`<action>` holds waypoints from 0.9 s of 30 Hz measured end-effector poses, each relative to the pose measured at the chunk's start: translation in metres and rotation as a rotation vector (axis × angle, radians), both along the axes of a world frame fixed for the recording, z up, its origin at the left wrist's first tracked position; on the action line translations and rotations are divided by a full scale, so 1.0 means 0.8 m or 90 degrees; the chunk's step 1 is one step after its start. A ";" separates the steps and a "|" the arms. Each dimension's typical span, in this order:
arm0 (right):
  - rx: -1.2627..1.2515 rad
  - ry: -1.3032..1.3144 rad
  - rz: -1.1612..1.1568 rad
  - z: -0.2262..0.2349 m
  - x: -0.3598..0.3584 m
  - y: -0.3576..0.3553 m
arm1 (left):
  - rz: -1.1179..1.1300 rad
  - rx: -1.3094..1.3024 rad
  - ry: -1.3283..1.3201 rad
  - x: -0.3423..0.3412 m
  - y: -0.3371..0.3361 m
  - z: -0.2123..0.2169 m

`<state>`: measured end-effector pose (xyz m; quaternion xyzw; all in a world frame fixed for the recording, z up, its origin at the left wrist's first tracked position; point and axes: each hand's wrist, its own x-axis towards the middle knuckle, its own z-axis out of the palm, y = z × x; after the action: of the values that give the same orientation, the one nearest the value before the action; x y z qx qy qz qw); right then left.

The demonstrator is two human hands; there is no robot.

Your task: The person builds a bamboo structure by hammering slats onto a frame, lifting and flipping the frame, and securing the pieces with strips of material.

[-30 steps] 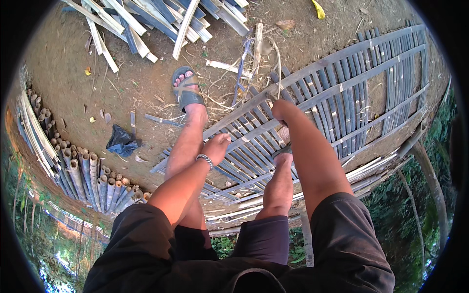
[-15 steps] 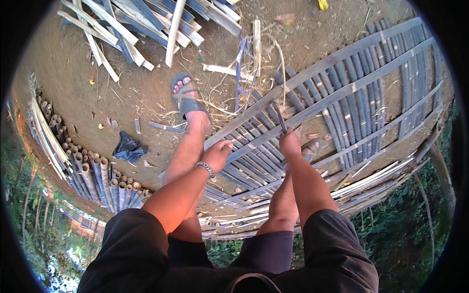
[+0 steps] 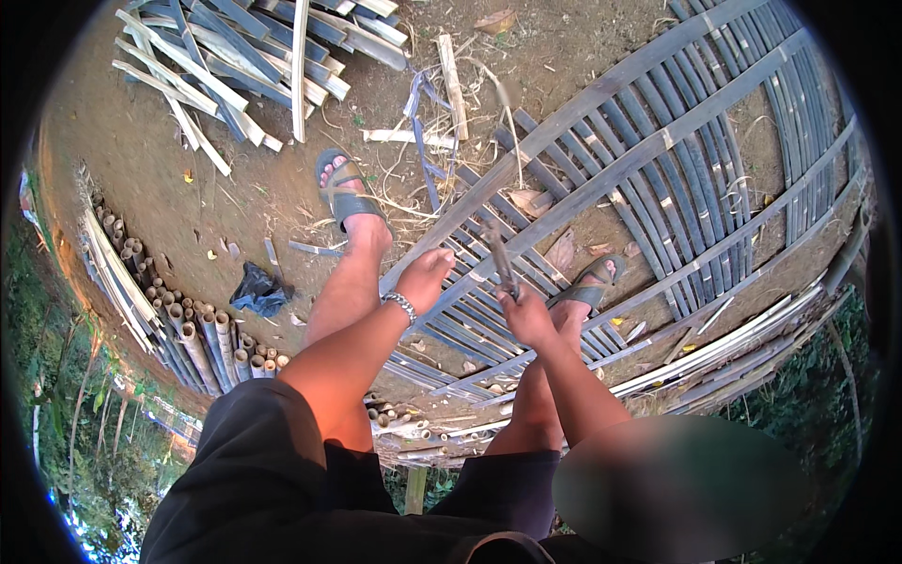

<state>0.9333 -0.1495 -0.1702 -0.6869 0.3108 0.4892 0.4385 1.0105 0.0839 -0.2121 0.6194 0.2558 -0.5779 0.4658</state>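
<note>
My right hand (image 3: pixel 532 318) is closed round a narrow, dark, blade-like tool (image 3: pixel 502 258), which points away from me above the slatted bamboo panel (image 3: pixel 648 148). The tool's exact kind is hard to make out. My left hand (image 3: pixel 425 279), below a chain bracelet (image 3: pixel 398 305), is over the near left end of the panel. Its fingers are curled together, and whatever they may hold is hidden. Dark split slats form the panel, lying side by side and crossed by long bamboo strips. My sandalled feet stand on either side of its narrow end.
Split bamboo strips (image 3: pixel 254 70) are heaped at the far left. Purple cord (image 3: pixel 425 141) and pale shavings lie beyond the panel. Stacked bamboo poles (image 3: pixel 193 340) and a black plastic bag (image 3: pixel 260 289) are at the left. Long poles (image 3: pixel 723 352) border greenery at the right.
My right hand has moved left and nearer to me with the tool, which shows broader now. My left hand stays curled in nearly the same place. The whole view has shifted slightly.
</note>
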 end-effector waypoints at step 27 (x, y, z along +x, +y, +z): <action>-0.030 0.017 -0.009 0.002 0.141 0.119 | 0.499 0.079 0.037 0.250 0.066 -0.009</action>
<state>1.0463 -0.0539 -0.1687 -0.6883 0.3326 0.4876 0.4217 1.2109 0.1368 -0.2193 0.4853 0.5204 -0.3566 0.6054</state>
